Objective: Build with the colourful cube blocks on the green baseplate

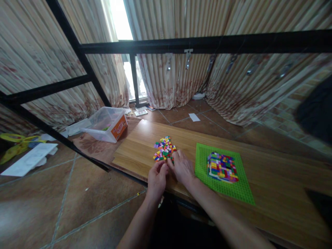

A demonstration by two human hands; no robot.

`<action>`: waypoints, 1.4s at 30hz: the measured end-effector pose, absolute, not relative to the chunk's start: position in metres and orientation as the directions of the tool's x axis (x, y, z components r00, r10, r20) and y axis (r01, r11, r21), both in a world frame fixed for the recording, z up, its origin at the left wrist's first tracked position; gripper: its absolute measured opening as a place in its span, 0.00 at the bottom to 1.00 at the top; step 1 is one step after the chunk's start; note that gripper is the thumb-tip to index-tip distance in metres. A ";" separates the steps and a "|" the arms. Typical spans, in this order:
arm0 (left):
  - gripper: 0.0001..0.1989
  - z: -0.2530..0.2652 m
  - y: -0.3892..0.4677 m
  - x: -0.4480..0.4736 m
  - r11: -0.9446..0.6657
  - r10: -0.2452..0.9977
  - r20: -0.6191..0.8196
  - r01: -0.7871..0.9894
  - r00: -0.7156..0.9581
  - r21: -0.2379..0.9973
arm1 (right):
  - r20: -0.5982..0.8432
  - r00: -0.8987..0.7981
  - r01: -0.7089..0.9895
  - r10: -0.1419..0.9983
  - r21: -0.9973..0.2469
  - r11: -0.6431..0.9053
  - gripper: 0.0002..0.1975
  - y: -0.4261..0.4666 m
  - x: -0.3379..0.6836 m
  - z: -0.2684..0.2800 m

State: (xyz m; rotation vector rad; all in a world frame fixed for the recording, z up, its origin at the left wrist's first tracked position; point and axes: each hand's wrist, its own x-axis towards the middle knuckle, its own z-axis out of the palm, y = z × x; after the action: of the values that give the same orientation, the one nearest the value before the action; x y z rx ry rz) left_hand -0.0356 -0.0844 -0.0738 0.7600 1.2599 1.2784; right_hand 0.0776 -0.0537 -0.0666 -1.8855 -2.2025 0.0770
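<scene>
A loose pile of small coloured building bricks (165, 147) lies on the wooden tabletop (137, 145). At the near edge of that pile my left hand (157, 176) has its fingers curled with the thumb close against them; what they pinch, if anything, is too small to make out. Just right of it, my right hand (181, 167) reaches over the pile's near right side, its fingers bent down among the bricks and partly hiding them. On a green studded baseplate (245, 188) to the right stands a low block built of many-coloured bricks (222, 167).
A clear plastic box (103, 121) with an orange label stands beyond the table's left end. Black metal bars (181, 46) cross in front of the curtains (176, 79). White sheets (29, 159) and a yellow object (15, 145) lie on the tiled floor at left.
</scene>
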 end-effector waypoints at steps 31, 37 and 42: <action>0.08 -0.065 -0.090 -0.032 0.116 0.959 -0.151 -0.154 -0.240 0.981 | 0.140 -0.328 0.925 0.934 -0.151 0.347 0.09 -0.053 0.077 -0.065; 0.10 -0.067 -0.086 -0.030 0.128 0.957 -0.164 -0.160 -0.238 0.979 | 0.175 -0.295 0.930 0.939 -0.172 0.324 0.14 -0.051 0.079 -0.071; 0.12 -0.066 -0.083 -0.025 0.138 0.958 -0.179 -0.187 -0.223 0.973 | 0.123 -0.294 0.943 0.948 -0.123 0.309 0.15 -0.049 0.078 -0.069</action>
State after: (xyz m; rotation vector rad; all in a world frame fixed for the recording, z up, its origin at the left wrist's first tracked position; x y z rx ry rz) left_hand -0.0254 -0.0834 -0.0658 0.8407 1.3232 1.3337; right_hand 0.0779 -0.0492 -0.0688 -1.7517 -2.3969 0.0393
